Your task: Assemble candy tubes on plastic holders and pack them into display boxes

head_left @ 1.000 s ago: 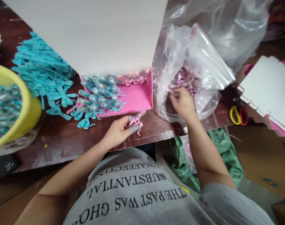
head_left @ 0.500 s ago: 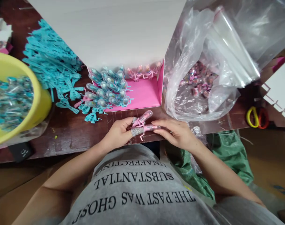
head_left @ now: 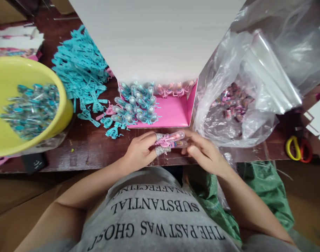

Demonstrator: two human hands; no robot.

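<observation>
Left hand (head_left: 142,149) has two pink capsule pieces (head_left: 177,139) pinched between its wrapped fingertips (head_left: 162,150), over the near edge of the table (head_left: 96,148), nearside of the pink-floored box (head_left: 172,111)! Right hand (head_left: 207,154) curls in at their right ends; whether it's gripping, can't tell.

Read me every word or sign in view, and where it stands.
"THE PAST WAS GHOS…": grey fabric shirt, upside down, end unclear.
"SUBSTANTIAL": same shirt.
"UNAFFECTIN…": same shirt, end unclear.
Flat black rectangular object: white mark, unreadable.
Clear capsules on pink plastic clips: any print too small.
</observation>
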